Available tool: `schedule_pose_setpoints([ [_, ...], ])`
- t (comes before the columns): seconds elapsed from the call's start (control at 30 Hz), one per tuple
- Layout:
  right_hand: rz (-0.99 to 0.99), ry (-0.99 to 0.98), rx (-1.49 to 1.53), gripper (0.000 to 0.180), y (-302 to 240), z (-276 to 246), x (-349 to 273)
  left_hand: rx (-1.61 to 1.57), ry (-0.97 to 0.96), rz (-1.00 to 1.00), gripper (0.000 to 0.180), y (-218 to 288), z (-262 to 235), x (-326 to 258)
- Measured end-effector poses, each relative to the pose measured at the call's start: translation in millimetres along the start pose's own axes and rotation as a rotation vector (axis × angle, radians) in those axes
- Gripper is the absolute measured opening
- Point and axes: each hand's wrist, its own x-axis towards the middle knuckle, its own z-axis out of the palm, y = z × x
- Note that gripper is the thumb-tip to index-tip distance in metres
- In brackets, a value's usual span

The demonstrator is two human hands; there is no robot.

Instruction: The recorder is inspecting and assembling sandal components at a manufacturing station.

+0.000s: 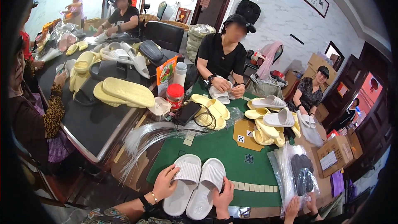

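Observation:
A pair of light grey slide slippers [188, 169] lies side by side at the near edge of the green table mat [265, 174], toes pointing away from me. My left hand [164, 183] is closed on the outer side of the left slipper, its fingers by the ribbed strap. The right slipper [200, 203] has my right hand [224, 196] wrapped round its outer edge, fingers along the strap's side. Both slippers touch each other at the inner edges.
Clear plastic strips [145, 141] spread left of the slippers. Cream and grey slippers [277, 120] pile up ahead right; more cover the black table [93, 137] at left. Near a bag of dark slippers [302, 174], another person's hands [292, 209] reach in at right. Several co-workers sit around.

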Motion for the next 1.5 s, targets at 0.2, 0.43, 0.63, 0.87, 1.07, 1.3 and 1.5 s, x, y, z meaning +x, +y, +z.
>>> schedule_pose_setpoints([
  [0.2, 0.000, -0.006, -0.010, 0.066, 0.4, 0.6, 0.9, 0.007, -0.009, -0.006, 0.056, 0.8, -0.9, 0.9],
  [0.43, -0.011, 0.008, -0.017, 0.065, 4.3, 1.5, -0.7, 0.016, -0.009, -0.011, 0.056, 0.9, -0.9, 0.6],
  [0.63, 0.006, 0.009, 0.042, 0.060, -1.7, 1.0, 0.8, -0.036, -0.029, -0.029, 0.055, -0.4, -2.3, -0.2],
  [0.87, 0.000, 0.018, -0.026, 0.067, 1.7, -0.8, 2.0, -0.009, -0.010, -0.001, 0.056, -4.1, 3.3, 3.7],
  [1.07, -0.006, -0.001, 0.010, 0.065, -0.6, -0.5, 0.5, -0.021, 0.016, -0.001, 0.056, 0.5, 0.6, 1.9],
  [1.3, 0.016, -0.008, 0.040, 0.067, 0.0, 0.0, 1.4, -0.003, 0.016, 0.000, 0.057, 1.7, -0.5, 2.8],
  [1.5, -0.004, 0.000, 0.015, 0.061, -7.0, -3.4, 2.7, -0.001, 0.003, 0.010, 0.058, 2.2, -1.8, 2.8],
])
